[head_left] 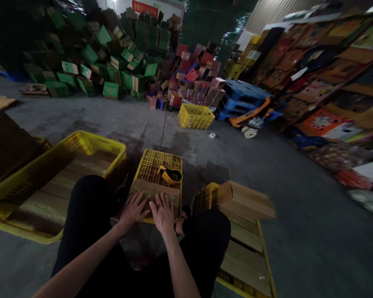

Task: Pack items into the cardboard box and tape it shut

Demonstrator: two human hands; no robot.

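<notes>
— Where do your hands rest?
— Your left hand (132,210) and right hand (161,212) lie palm-down, fingers spread, on a cardboard piece (158,188), possibly a flat box in this dimness, atop the grid-topped crate (149,159).
— What surrounds that crate?
— On it, beyond the cardboard, a tape dispenser (170,175); to its left, a larger yellow crate (110,145); to its right, flat boxes (244,260).

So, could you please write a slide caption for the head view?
Left hand and right hand rest on brown cardboard atop a yellow crate, with a tape dispenser just beyond.
</notes>
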